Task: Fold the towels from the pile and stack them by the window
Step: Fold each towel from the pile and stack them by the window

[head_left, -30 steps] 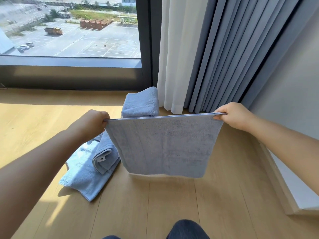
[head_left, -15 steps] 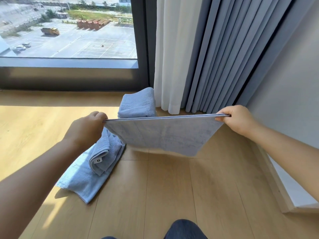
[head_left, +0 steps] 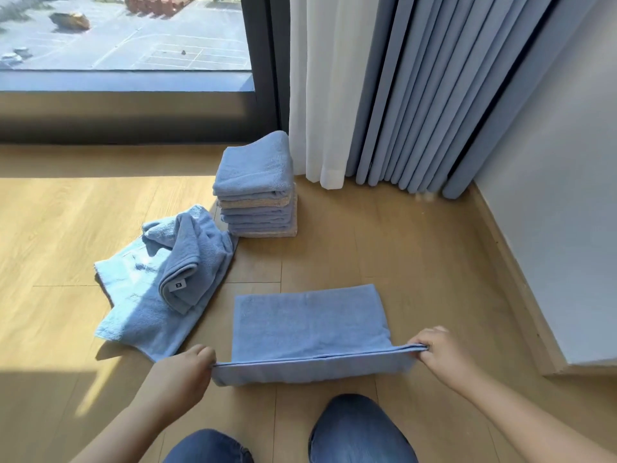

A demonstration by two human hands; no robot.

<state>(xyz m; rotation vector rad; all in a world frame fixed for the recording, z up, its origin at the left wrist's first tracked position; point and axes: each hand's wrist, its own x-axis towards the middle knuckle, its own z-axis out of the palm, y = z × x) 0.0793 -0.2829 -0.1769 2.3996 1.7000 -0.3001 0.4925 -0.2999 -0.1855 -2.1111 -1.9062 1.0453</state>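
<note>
Both hands, left hand and right hand, have fingers pinched on the near corners of a half-folded blue terry towel lying on the wooden floor, near the stack of folded blue towels by the window.

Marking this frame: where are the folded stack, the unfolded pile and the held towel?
folded stack [head_left: 253,168], head view, top face of its uppermost layer.
unfolded pile [head_left: 197,259], head view, the bunched piece lying on top.
held towel [head_left: 310,322], head view, middle of its flat upper layer.
</note>
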